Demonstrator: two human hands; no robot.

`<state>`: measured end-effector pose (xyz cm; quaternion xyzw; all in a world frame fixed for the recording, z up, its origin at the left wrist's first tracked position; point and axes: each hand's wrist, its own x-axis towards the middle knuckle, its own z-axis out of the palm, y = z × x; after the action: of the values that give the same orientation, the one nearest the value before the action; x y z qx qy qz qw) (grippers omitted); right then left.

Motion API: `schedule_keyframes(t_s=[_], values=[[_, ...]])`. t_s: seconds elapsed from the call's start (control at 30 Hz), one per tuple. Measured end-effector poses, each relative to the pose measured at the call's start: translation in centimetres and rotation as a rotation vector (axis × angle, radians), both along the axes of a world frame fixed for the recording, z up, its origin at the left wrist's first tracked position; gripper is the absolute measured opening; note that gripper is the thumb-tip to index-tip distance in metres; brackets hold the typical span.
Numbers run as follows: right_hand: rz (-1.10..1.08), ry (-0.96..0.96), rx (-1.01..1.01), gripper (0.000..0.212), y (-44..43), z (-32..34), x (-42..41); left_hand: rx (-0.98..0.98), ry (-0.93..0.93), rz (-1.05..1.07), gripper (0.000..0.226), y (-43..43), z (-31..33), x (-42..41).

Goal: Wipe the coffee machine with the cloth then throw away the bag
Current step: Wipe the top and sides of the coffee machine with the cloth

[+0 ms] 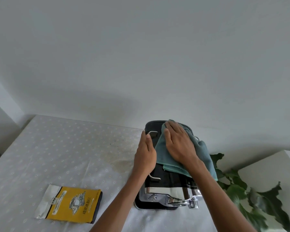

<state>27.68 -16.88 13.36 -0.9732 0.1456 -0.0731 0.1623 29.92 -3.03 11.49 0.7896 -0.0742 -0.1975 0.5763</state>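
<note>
A black and chrome coffee machine (164,183) stands on the table at centre right. A teal cloth (203,153) is spread over its top. My right hand (177,144) lies flat on the cloth, palm down, pressing it onto the machine's top. My left hand (145,154) rests against the machine's left side, fingers straight and together, bracing it. A yellow coffee bag (72,204) with a silver torn end lies flat on the table to the left of the machine, apart from both hands.
The table wears a white dotted tablecloth (57,151) with a brownish stain near the machine. A green leafy plant (251,195) stands at the right, close behind my right forearm. A plain white wall rises behind the table.
</note>
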Motion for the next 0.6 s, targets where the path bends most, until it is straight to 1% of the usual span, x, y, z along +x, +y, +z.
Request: schedule_keyframes(t_s=[0.03,0.1,0.17,0.23,0.33,0.4,0.47,0.6], values=[[-0.031,-0.005,-0.019,0.056,0.2,-0.1,0.2,-0.001,0.0,0.002,0.059,0.0,0.1,-0.1],[-0.009,0.013,-0.036,0.054,1.3,-0.2,0.1,0.001,-0.015,0.003,0.059,0.1,0.1,-0.1],[0.002,0.056,-0.069,0.057,2.1,-0.1,-0.1,0.006,-0.041,0.0,0.06,0.0,-0.1,0.0],[-0.105,0.095,-0.106,0.064,2.1,0.2,0.4,-0.002,-0.033,-0.002,0.06,0.0,-0.3,0.2],[-0.312,0.203,-0.124,0.069,2.1,0.6,1.7,-0.014,-0.019,-0.016,0.06,0.1,-0.2,0.0],[-0.39,0.257,-0.122,0.073,2.7,1.0,2.2,-0.024,-0.016,-0.022,0.059,0.1,-0.1,-0.1],[-0.395,0.288,-0.122,0.074,3.3,1.3,1.9,-0.027,-0.02,-0.02,0.059,0.1,-0.2,-0.1],[-0.294,0.286,-0.159,0.072,3.1,1.6,0.3,-0.03,-0.029,-0.021,0.059,0.1,-0.2,-0.1]])
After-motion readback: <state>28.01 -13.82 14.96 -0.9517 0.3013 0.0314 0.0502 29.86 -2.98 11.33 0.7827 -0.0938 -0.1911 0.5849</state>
